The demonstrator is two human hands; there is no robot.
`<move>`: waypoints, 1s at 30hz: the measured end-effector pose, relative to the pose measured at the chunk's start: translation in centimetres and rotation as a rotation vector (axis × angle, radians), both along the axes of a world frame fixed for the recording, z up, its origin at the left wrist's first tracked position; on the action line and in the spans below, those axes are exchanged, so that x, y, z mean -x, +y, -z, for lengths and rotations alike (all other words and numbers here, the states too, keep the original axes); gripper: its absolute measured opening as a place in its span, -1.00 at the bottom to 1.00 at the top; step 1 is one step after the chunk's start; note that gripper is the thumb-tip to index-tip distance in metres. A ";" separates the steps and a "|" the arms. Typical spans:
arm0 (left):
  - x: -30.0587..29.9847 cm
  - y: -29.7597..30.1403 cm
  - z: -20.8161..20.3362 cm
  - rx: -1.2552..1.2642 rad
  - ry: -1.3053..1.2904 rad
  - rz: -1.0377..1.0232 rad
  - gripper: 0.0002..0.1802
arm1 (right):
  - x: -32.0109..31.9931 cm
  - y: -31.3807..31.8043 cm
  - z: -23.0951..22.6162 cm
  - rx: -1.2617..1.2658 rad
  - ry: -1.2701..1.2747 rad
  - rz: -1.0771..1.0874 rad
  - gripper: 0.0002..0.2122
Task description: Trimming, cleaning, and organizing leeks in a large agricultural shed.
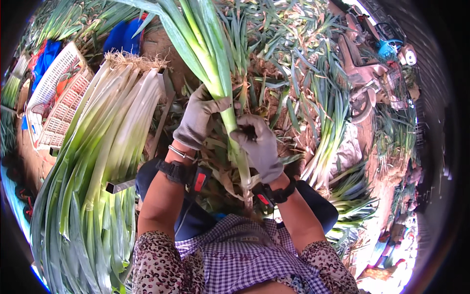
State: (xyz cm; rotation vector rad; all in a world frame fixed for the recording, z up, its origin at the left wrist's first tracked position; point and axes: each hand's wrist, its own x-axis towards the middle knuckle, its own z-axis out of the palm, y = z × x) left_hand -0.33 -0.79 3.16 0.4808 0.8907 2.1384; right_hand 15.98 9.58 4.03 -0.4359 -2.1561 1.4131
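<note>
A long green onion (pixel 228 117) slants through the middle, its broad green leaves up and its pale root end down near my lap. My left hand (pixel 198 115), in a grey glove, is wrapped round the stalk just below where the leaves fan out. Lower on the same stalk, my gloved right hand (pixel 258 144) is closed, with curled fingers and thumb pressed against its side. What lies inside those fingers is partly hidden. To the left, a thick stack of green onions (pixel 115 112) rests on a metal frame (pixel 120 186), roots at the far end and leaves hanging toward me.
A white plastic basket (pixel 61 112) stands at the far left beside blue cloth (pixel 122 36). Loose leaves (pixel 289 73) litter the ground ahead. More green onions (pixel 325 132) lie at the right, near a rusty metal implement (pixel 362 68) and a pale sack (pixel 348 152).
</note>
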 end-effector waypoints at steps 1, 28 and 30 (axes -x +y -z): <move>0.2 0.0 -0.1 -0.002 0.007 -0.014 -0.44 | 0.1 -0.4 -0.2 -0.011 -0.074 0.001 -0.81; -1.0 1.7 -1.2 0.133 0.128 -0.342 -0.50 | 1.4 -1.4 3.2 -0.246 -0.250 0.225 -0.64; -1.0 1.5 -1.1 0.080 0.062 -0.243 -0.50 | 0.9 -0.1 3.9 0.108 -0.154 0.116 -0.65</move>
